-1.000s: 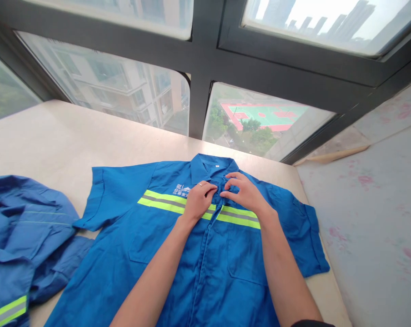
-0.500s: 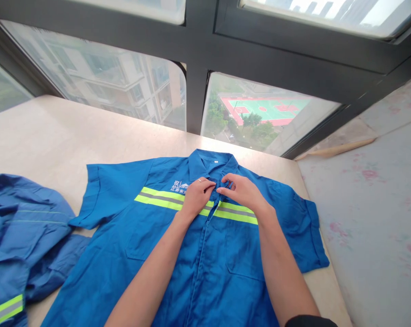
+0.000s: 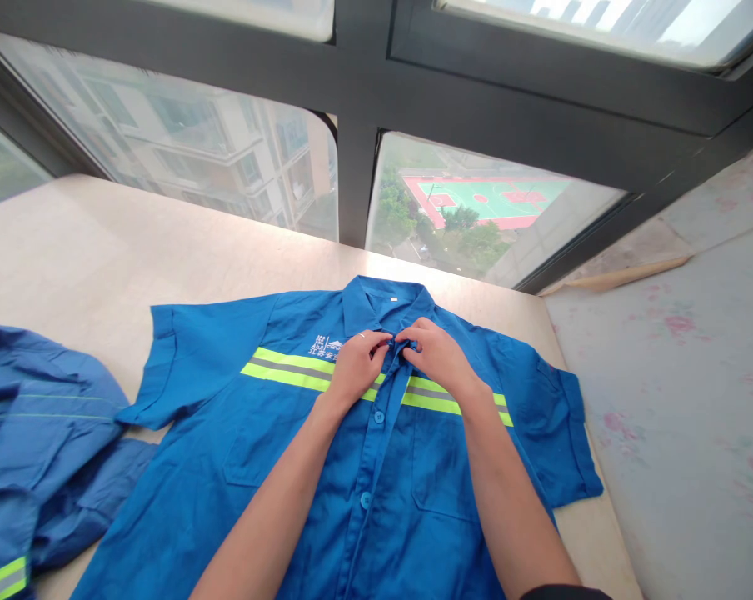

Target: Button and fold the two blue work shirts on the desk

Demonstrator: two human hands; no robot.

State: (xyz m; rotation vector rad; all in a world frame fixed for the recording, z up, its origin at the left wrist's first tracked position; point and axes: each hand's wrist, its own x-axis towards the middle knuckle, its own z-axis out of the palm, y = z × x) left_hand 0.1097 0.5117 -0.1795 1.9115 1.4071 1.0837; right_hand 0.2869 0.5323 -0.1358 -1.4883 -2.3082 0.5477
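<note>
A blue short-sleeved work shirt (image 3: 192,467) lies spread front up on the pale sill, with its collar towards the window. It bears a yellow-green and grey reflective band (image 3: 289,371) and white lettering on the chest. Just below the collar, my left hand (image 3: 359,365) pinches the front placket. Close beside it, fingertips nearly touching, my right hand (image 3: 439,354) grips the other front edge. Whatever lies between the fingertips is too small to make out. Lower down the opening, a blue button (image 3: 379,417) and another button (image 3: 365,500) are visible.
A crumpled blue garment (image 3: 70,450) with a reflective stripe lies at the left, against the shirt's sleeve. Behind the pale sill (image 3: 132,242) stands a dark window frame (image 3: 355,167). A flower-patterned wall panel (image 3: 676,400) borders the right side.
My right hand's fingers have closed onto the front edge and moved nearer my left fingertips. The front flap has folded aside, showing buttons on the placket.
</note>
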